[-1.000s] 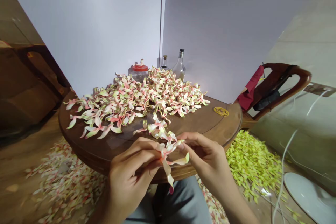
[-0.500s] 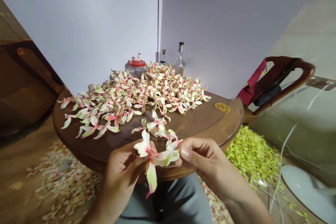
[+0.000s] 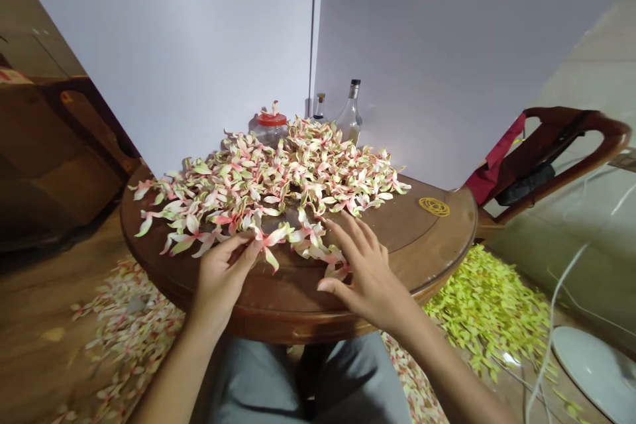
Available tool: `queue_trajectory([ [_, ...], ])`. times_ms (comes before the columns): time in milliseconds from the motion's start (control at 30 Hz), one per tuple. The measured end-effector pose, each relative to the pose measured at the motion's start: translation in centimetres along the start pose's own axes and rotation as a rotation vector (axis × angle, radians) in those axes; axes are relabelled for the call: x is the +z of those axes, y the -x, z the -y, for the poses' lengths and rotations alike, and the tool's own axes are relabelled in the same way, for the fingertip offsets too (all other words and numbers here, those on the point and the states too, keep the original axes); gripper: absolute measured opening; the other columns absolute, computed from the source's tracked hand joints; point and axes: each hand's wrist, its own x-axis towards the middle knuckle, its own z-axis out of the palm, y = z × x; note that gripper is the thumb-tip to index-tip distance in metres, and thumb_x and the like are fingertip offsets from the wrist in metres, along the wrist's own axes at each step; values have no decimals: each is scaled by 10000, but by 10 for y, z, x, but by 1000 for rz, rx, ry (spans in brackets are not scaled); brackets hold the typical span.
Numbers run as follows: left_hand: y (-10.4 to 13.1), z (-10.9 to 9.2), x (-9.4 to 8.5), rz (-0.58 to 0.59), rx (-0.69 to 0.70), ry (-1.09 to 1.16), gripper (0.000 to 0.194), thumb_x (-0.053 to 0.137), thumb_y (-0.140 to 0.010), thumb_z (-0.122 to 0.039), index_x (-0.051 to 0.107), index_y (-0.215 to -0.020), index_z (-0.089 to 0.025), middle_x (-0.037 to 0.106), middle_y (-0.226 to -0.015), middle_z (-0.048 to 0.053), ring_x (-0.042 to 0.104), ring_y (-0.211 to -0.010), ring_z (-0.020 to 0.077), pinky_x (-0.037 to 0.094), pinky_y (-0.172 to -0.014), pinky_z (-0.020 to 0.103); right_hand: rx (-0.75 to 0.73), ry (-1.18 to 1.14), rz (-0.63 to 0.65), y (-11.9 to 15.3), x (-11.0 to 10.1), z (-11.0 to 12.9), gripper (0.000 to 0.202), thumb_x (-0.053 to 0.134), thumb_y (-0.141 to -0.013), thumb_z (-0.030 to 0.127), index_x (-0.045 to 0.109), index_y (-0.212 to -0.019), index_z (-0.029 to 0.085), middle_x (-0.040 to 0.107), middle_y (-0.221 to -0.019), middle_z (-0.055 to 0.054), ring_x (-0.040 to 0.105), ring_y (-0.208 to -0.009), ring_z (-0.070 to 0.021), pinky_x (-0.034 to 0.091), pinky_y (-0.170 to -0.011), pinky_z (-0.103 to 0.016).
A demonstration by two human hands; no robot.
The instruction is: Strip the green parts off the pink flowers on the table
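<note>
A wide heap of pink, cream and green artificial flowers covers the back of the round wooden table. My left hand pinches one such flower at its fingertips, low over the table, at the heap's near edge. My right hand is spread flat with fingers apart, resting on the table. Its fingertips touch a small cluster of flowers lying apart from the heap.
A red-lidded jar and two glass bottles stand behind the heap against white boards. A yellow round piece lies at right. Yellow-green petals and pink petals litter the floor. A chair stands at right.
Both hands held one flower up in front of me; now the left hand has carried it down to the heap's edge. The right hand let go and spread over the small cluster.
</note>
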Motion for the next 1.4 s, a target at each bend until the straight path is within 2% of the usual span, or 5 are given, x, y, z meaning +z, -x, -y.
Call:
queue_trajectory([
  [300, -14, 22, -1, 38, -65, 95, 363, 800, -784, -441, 770, -964, -128, 755, -947, 79, 672, -877, 187, 522, -788, 244, -221, 137, 186, -67, 35, 6, 801, 386, -906, 773, 352, -1554, 303, 266, -1656, -126, 216, -1469, -475, 332, -1070, -702],
  [567, -12, 19, -2, 19, -53, 51, 365, 780, -802, -444, 765, -975, -123, 758, -982, 93, 700, -924, 224, 559, -814, 274, -345, 119, 203, -66, 42, 16, 310, 498, -1023, 330, 584, -1309, 250, 574, -1390, -113, 489, -1198, -294, 395, -946, -455],
  [800, -8, 21, -4, -191, -62, 255, 388, 840, -743, -431, 753, -967, -126, 748, -951, 73, 689, -919, 187, 563, -832, 241, -404, -149, 146, -57, 30, 7, 461, 435, -917, 31, 543, -1326, 214, 598, -1264, -125, 520, -1133, -255, 435, -948, -407],
  [1233, 7, -4, -3, -152, -23, 197, 312, 771, -824, -427, 734, -958, -149, 724, -871, 55, 689, -876, 196, 564, -795, 251, 174, -991, -424, -67, 13, -8, 116, 566, -987, 365, 585, -1015, 254, 562, -798, 5, 539, -640, -131, 462, -589, -260],
  [1400, 63, -29, 50, 191, 157, 160, 155, 682, -908, -308, 706, -857, -164, 724, -845, 49, 683, -777, 152, 539, -667, 212, 310, -1068, -576, -16, -36, -15, 175, 690, -908, 386, 633, -1028, 274, 587, -755, 0, 567, -597, -124, 474, -499, -215],
])
